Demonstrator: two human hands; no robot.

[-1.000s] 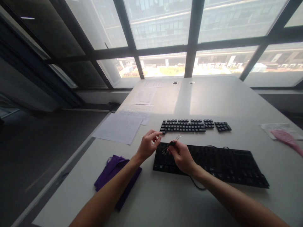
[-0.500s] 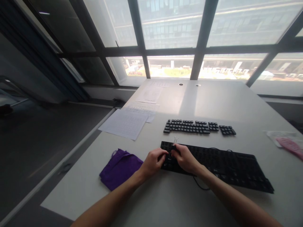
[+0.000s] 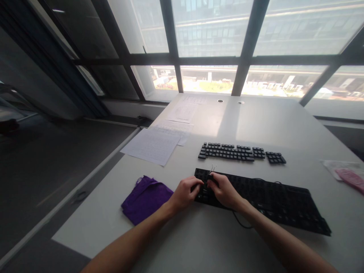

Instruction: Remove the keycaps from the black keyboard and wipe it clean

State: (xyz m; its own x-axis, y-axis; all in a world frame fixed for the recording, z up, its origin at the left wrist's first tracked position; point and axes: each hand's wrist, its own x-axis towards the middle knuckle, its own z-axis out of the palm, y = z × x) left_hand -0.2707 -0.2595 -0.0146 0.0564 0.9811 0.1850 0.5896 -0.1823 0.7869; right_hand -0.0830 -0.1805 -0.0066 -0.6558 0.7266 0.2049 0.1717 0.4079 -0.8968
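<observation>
A black keyboard (image 3: 273,201) with most of its keycaps off lies slanted across the white table. Over its left part, my right hand (image 3: 223,191) is closed on a small keycap puller (image 3: 212,170), a dark grip with two thin wire prongs pointing up. Close beside it, my left hand (image 3: 187,192) rests at the keyboard's left end with fingers curled and thumb against them; whatever is between the fingertips is too small to make out. Beyond the keyboard, loose black keycaps (image 3: 227,152) are laid out in keyboard order, with a separate block (image 3: 275,158) on their right.
A folded purple cloth (image 3: 146,199) lies left of my left forearm. Printed paper sheets (image 3: 152,146) cover the table's left edge. At the far right is a clear bag with a pink item (image 3: 351,178). A cable (image 3: 241,223) curls out below the keyboard. Windows stand behind the table (image 3: 256,121).
The view has shifted slightly. Both hands stay at the keyboard's left part, and the keycap puller is tilted a little differently in my right hand.
</observation>
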